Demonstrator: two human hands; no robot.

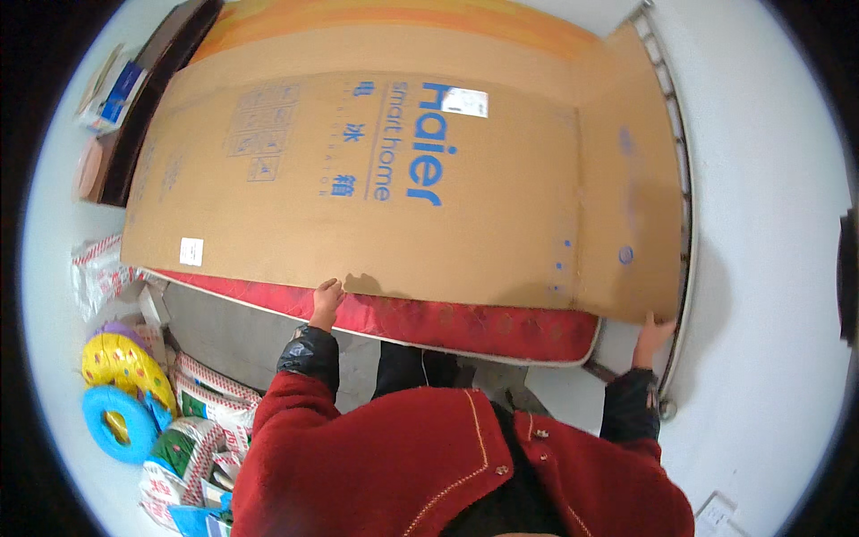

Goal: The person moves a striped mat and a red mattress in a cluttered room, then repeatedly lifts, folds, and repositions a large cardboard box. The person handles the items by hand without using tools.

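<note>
A large flattened Haier refrigerator carton of brown cardboard lies over a red mattress, whose front edge shows below it. My left hand grips the carton's near edge around its middle, fingers on top. At the near right corner of the carton, beside the metal bed frame, my right hand holds the edge of the side flap, which is folded along a crease. Two white labels are stuck on the cardboard.
A metal bed rail runs along the white wall at right. Dark furniture bearing boxes stands at left. Printed sacks and inflatable rings, one blue, are piled at lower left. Behind the carton is an orange-patterned panel.
</note>
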